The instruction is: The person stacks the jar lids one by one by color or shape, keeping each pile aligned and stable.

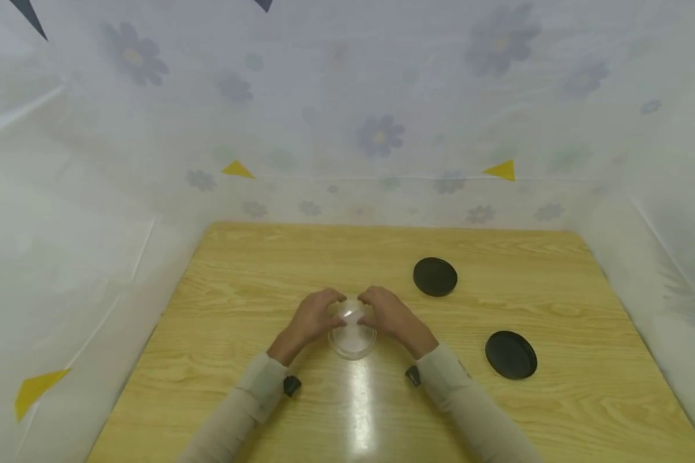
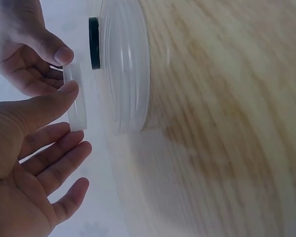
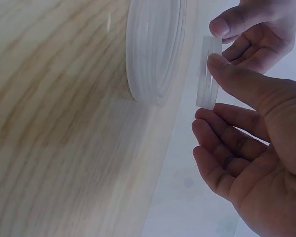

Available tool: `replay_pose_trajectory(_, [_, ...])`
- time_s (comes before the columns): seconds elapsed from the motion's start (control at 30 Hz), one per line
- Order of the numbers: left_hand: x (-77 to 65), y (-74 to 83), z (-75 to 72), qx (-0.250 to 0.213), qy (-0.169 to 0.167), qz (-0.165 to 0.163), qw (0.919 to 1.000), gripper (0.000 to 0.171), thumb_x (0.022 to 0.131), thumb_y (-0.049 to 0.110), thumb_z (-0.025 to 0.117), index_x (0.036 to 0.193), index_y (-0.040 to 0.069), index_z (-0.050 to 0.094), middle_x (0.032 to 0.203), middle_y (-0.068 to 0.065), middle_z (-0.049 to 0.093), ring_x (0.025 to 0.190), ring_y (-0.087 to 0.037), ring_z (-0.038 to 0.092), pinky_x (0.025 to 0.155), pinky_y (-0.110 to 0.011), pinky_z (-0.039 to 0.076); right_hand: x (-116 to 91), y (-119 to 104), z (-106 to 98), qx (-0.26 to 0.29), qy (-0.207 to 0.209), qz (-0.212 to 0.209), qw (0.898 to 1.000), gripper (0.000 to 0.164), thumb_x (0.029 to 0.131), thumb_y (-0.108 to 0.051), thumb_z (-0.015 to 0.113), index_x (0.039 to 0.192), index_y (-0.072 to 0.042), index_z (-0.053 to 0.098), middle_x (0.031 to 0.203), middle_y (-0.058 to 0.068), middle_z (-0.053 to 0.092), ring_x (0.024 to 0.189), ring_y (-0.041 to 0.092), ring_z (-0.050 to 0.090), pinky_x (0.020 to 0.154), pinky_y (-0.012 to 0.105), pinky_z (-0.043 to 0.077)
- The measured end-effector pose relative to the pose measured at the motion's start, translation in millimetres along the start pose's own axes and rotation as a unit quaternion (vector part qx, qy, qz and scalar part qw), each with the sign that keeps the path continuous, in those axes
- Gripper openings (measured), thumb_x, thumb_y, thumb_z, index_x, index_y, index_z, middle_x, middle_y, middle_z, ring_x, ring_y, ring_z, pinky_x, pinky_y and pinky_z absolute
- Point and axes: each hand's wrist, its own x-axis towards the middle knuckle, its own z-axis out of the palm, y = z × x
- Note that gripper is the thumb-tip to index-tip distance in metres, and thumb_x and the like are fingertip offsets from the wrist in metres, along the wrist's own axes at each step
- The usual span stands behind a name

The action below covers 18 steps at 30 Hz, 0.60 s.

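Between them, my left hand [image 1: 315, 315] and right hand [image 1: 390, 313] hold a small clear round dish [image 1: 351, 309]. Both thumbs and fingertips pinch its edge from opposite sides, and seen side-on in the left wrist view the small dish [image 2: 78, 108] looks thin and shallow. Beneath it on the table stands a wider clear round dish [image 1: 352, 350], its wall ringed by several edges like stacked pieces. The right wrist view shows the small dish [image 3: 208, 74] held apart from the wide dish [image 3: 153, 54].
Two shallow black round dishes lie to the right on the wood-grain table [image 1: 220, 334]: one farther back [image 1: 435, 277], one nearer [image 1: 511, 355]. Pale flower-printed sheeting [image 1: 336, 116] rises along the table's back and sides.
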Motion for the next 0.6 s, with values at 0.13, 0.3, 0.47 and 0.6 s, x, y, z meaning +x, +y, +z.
replay_pose_trajectory(0.13, [-2.1, -0.1, 2.4, 0.019, -0.006, 0.015, 0.9997, 0.043, 0.075, 0.02, 0.079, 0.112, 0.003, 0.065, 0.114, -0.01, 0.065, 0.104, -0.027, 0.063, 0.089, -0.04, 0.053, -4, -2, 2, -0.004, -0.004, -0.002, 1.0, 0.039, 0.079, -0.018, 0.076, 0.111, 0.001, 0.064, 0.105, 0.011, 0.065, 0.097, 0.024, 0.06, 0.084, 0.037, 0.053])
replay_pose_trajectory(0.3, [-4.8, 0.7, 4.0, 0.032, -0.008, 0.021, 0.9992, 0.043, 0.073, 0.02, 0.08, 0.11, 0.003, 0.066, 0.11, -0.009, 0.066, 0.1, -0.026, 0.064, 0.087, -0.039, 0.053, -9, -3, 5, -0.01, -0.004, -0.007, 1.0, 0.041, 0.078, -0.019, 0.077, 0.111, 0.002, 0.064, 0.105, 0.012, 0.065, 0.098, 0.026, 0.06, 0.086, 0.039, 0.052])
replay_pose_trajectory(0.47, [-7.9, 3.0, 5.1, 0.035, -0.023, 0.021, 0.9989, 0.043, 0.072, 0.02, 0.081, 0.109, 0.003, 0.066, 0.11, -0.009, 0.065, 0.099, -0.025, 0.064, 0.086, -0.04, 0.053, -14, -3, 7, -0.006, -0.002, -0.013, 1.0, 0.039, 0.077, -0.019, 0.077, 0.109, 0.001, 0.065, 0.104, 0.01, 0.065, 0.097, 0.024, 0.06, 0.086, 0.037, 0.052])
replay_pose_trajectory(0.6, [-11.0, 4.4, 6.4, 0.042, -0.038, 0.011, 0.9983, 0.044, 0.072, 0.021, 0.081, 0.11, 0.005, 0.066, 0.112, -0.008, 0.065, 0.1, -0.025, 0.063, 0.088, -0.04, 0.052, -19, -4, 9, -0.002, -0.007, -0.014, 1.0, 0.039, 0.078, -0.019, 0.077, 0.108, 0.001, 0.065, 0.104, 0.01, 0.065, 0.097, 0.024, 0.06, 0.086, 0.037, 0.052])
